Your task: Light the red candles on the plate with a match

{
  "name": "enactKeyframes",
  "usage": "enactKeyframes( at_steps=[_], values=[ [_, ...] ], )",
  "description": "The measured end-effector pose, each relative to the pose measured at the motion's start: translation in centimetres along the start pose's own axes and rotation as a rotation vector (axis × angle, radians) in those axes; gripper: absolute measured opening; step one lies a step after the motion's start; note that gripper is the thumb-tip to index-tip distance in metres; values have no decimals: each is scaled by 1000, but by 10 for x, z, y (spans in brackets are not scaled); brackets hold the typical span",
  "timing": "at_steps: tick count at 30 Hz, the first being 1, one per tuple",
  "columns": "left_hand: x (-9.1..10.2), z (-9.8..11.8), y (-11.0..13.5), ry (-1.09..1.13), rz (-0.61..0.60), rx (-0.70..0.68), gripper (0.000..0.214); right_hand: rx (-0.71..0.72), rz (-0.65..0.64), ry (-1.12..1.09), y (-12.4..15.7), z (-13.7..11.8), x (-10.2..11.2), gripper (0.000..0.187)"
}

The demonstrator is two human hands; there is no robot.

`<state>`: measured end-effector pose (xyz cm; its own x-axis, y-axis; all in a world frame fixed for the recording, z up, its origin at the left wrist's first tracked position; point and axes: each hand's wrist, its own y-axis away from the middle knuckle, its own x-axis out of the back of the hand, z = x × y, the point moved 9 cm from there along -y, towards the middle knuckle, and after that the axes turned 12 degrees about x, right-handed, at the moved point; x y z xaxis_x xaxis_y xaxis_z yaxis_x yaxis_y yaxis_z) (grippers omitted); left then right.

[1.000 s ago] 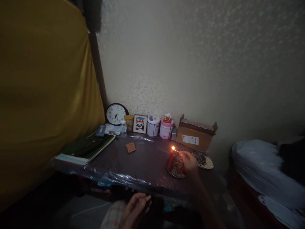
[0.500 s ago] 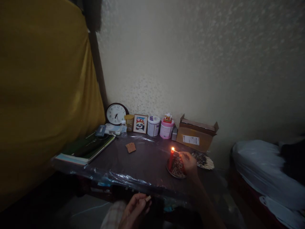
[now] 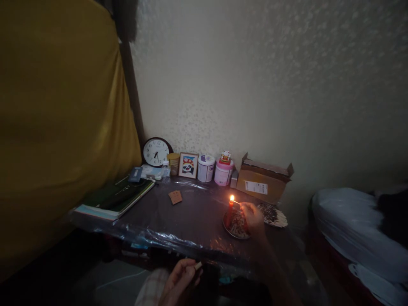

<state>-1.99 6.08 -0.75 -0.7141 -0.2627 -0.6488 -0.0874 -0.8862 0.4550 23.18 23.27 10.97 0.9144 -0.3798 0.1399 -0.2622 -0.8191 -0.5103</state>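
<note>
Over on the left, the green book is lying well away from the flame, and the brown card is sitting mid-tabletop. The left hand is pinching a small pale block below the front edge, seemingly keeping it from the heat. The red candle is standing in the dish, probably for catching drips; the right hand is pinching the match at its end, glare hiding any wick contact. Room is stretching leftward toward the card, while the matchstick pile is crowding the right.
</note>
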Motion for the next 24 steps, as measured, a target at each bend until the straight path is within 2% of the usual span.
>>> enactKeyframes(
  at_steps=[9,19,21,24],
  values=[
    [11,-11,-12,21,16,19,29,-5,12,-23,-1,0,1,26],
    [6,-4,-6,2,20,-3,28,-32,19,-77,1,-6,0,26],
    [4,-2,-5,-7,-4,7,27,-40,9,-111,0,-13,1,29],
    [1,-1,-3,-11,-39,18,27,-25,-29,-173,-4,-37,9,31]
  ],
)
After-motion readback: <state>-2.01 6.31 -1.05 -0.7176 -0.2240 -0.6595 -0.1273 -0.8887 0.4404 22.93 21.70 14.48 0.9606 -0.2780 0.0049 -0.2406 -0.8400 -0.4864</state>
